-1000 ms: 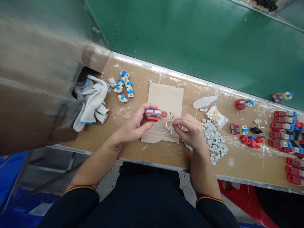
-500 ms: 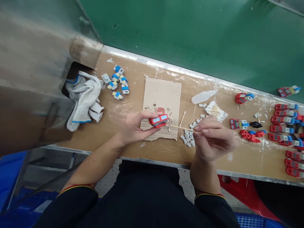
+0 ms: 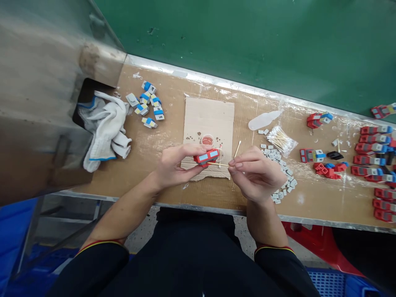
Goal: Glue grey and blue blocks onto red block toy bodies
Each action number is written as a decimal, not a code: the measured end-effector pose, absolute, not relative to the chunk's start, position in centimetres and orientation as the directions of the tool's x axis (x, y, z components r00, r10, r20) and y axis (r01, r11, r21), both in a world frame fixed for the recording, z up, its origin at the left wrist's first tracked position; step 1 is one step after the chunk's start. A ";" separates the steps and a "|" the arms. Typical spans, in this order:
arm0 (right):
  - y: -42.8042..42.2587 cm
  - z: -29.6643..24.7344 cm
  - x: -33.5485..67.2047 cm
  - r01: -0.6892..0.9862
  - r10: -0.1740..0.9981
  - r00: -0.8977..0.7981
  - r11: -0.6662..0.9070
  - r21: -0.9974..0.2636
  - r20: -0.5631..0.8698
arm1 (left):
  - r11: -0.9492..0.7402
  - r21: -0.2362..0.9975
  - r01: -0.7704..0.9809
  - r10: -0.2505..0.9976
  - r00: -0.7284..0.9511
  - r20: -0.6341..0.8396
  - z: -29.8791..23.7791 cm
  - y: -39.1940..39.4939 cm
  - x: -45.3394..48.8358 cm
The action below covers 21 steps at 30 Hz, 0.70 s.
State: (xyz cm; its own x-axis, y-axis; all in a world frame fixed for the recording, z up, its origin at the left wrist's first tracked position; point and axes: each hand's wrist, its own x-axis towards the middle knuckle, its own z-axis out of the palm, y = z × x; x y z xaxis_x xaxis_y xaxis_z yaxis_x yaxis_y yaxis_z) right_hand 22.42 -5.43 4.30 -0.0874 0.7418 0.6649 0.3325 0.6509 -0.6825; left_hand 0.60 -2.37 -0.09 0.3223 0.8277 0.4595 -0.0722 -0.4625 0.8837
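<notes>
A small red and grey toy vehicle part (image 3: 206, 157) with light-blue windows is pinched between the thumb and fingers of my left hand (image 3: 175, 165). Closed on a thin cotton swab (image 3: 218, 164), my right hand (image 3: 258, 173) keeps the swab's far end against or just beside the part's lower edge; I cannot tell if they touch. Beneath both hands lies a cardboard sheet (image 3: 208, 111). On it stands a small round dish of red liquid (image 3: 207, 140), with dark spots around it. Another cotton swab (image 3: 237, 148) shows just behind my right fingers.
White gloves (image 3: 107, 128) lie at the left by a metal box. Several grey-blue parts (image 3: 147, 99) sit near them. Right of the sheet are a bag of cotton swabs (image 3: 281, 140), a translucent strip (image 3: 264, 120) and small grey pieces (image 3: 286, 181). Red toy vehicles (image 3: 373, 148) fill the far right.
My right hand has moved left with the cotton swab, bringing its end to the red part. More of the grey pieces now show. My left hand keeps its hold.
</notes>
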 end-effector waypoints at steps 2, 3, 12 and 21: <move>-5.3 4.3 22.4 0.321 0.729 -0.090 0.667 -0.673 0.679 | -0.553 0.832 -0.045 0.774 0.342 0.533 -0.2 -2.2 0.5; -5.2 4.2 22.5 0.315 0.722 -0.089 0.674 -0.669 0.686 | -0.595 0.803 -0.031 0.746 0.351 0.567 -0.2 -2.1 0.5; -5.1 4.1 22.6 0.315 0.705 -0.094 0.691 -0.651 0.703 | -0.685 0.729 -0.005 0.674 0.376 0.636 -0.2 -1.9 0.6; -5.1 4.3 22.9 0.346 0.705 -0.110 0.688 -0.638 0.701 | -0.699 0.715 0.017 0.665 0.383 0.641 -0.2 -1.8 0.3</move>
